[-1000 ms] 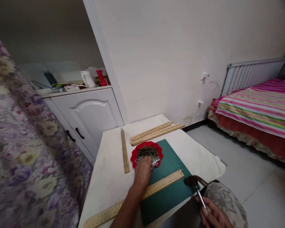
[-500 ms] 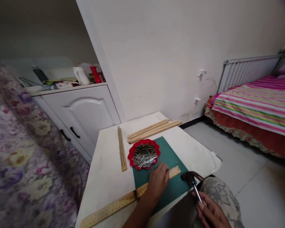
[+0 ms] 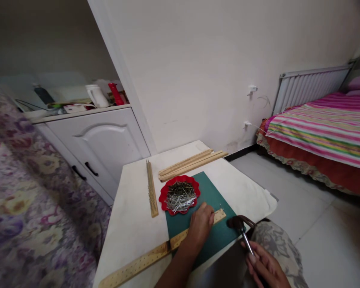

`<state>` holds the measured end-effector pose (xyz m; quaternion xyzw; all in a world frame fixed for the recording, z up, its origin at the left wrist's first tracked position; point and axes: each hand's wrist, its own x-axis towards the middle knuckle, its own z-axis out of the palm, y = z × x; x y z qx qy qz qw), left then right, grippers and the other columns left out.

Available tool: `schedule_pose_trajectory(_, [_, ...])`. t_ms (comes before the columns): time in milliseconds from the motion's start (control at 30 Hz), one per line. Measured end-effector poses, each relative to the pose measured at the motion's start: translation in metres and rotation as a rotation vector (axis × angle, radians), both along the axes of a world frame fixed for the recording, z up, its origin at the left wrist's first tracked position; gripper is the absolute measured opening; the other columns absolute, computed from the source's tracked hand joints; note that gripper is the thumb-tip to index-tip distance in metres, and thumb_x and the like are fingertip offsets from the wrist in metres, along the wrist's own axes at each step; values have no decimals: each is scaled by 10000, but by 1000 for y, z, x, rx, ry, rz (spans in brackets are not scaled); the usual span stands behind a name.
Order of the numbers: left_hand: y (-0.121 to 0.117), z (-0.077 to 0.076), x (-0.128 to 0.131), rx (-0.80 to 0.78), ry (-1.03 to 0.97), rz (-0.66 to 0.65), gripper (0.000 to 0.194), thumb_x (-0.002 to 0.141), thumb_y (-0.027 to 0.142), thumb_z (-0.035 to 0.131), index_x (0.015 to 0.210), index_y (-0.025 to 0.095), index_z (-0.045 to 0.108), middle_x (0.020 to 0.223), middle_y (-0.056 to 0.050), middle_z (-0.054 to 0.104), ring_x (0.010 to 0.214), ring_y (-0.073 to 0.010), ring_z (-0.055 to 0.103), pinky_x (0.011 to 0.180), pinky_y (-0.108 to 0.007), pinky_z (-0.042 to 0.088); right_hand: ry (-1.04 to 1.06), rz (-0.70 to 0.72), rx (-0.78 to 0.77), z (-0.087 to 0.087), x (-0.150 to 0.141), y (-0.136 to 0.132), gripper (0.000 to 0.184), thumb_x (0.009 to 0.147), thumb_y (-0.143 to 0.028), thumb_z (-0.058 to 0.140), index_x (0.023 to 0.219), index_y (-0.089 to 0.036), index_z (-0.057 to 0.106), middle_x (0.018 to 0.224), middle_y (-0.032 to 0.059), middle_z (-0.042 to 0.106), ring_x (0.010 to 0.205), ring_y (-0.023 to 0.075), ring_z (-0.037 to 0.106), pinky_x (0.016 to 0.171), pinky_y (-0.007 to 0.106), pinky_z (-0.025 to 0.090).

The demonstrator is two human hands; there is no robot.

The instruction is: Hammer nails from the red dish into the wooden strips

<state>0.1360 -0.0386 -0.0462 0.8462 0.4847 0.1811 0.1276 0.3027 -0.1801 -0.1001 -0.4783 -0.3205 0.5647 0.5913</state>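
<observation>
Left hand has gone from the red bowl to the wooden strip, fingers nearly together, hold unclear; right hand closes round 1 hammer, presumably for ready reach. 1 mat beneath likely shields the table.

Left hand palm-down, fingers pinched, forearm toward 1 o'clock. Right hand curled closed, knuckles toward 11 o'clock.
</observation>
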Motion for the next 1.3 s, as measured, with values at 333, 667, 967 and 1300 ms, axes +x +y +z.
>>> schedule_pose_trajectory(333, [14, 10, 10, -38, 105, -47, 145, 839, 154, 459, 791, 184, 592, 859, -39, 569, 746, -142, 545, 622, -246, 331, -7, -21, 33, -9, 2, 1, 429, 735, -541, 658, 992, -204, 593, 511, -66, 532, 320, 35, 334, 333, 136, 201])
schedule_pose_trajectory(667, [10, 7, 17, -34, -53, -21, 122, 796, 121, 494, 774, 195, 589, 808, -14, 560, 743, -129, 525, 644, -231, 338, -3, 39, 48, -2, 3, 2, 453, 770, -563, 611, 993, -172, 560, 510, -61, 541, 293, 8, 296, 357, 155, 139])
schedule_pose_trajectory(967, [10, -1, 23, -77, -253, 53, 104, 798, 213, 559, 713, 183, 610, 721, 17, 526, 680, -112, 506, 609, -213, 335, -12, 28, 41, -5, 4, 3, 488, 766, -585, 596, 1008, -163, 554, 516, -63, 540, 292, 15, 302, 347, 164, 138])
schedule_pose_trajectory(1300, [5, 0, 25, -34, -218, 45, 144, 843, 255, 524, 754, 200, 623, 768, -1, 569, 715, -127, 543, 662, -223, 365, -35, 52, 15, 9, 5, 0, 497, 737, -580, 634, 1007, -166, 577, 518, -62, 523, 358, 44, 340, 352, 155, 206])
